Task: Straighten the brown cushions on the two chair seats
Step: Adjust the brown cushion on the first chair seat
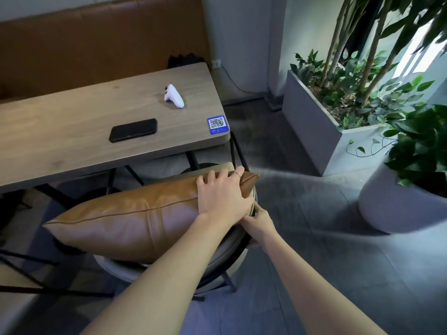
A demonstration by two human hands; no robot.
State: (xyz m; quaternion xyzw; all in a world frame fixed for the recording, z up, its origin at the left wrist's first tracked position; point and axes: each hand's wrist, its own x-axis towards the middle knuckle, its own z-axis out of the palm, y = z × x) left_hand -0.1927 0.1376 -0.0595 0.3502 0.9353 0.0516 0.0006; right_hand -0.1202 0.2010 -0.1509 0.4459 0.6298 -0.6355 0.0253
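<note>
Two bare forearms reach in from the near edge toward a chair (217,259) with a grey padded seat and a thin black frame. A brown cushion (125,218) lies across that seat, its long side running from near left to far right, a seam down its middle, and its left corner hanging past the seat edge.

The left hand (222,193) lies flat on the right end of the cushion, fingers spread and curled over the far edge, a ring on one finger; it presses on the cushion rather than clamping around it. The right hand (257,220) is just beside it, lower and to the right, partly hidden under the left wrist. Its fingers are closed together at the rim of the chair back, just below the cushion's right corner; whether they pinch the cushion or only the chair cannot be told.

Beyond the chair stands a wooden counter (72,131). On it lie a black phone (133,130), a white controller (173,96) further back, and a blue code card (217,124) at the near right corner. A brown padded bench back (96,44) runs behind the counter. To the right, on the grey floor, sit a round white pot (391,209) and a long grey planter (314,122), both with leafy plants.
</note>
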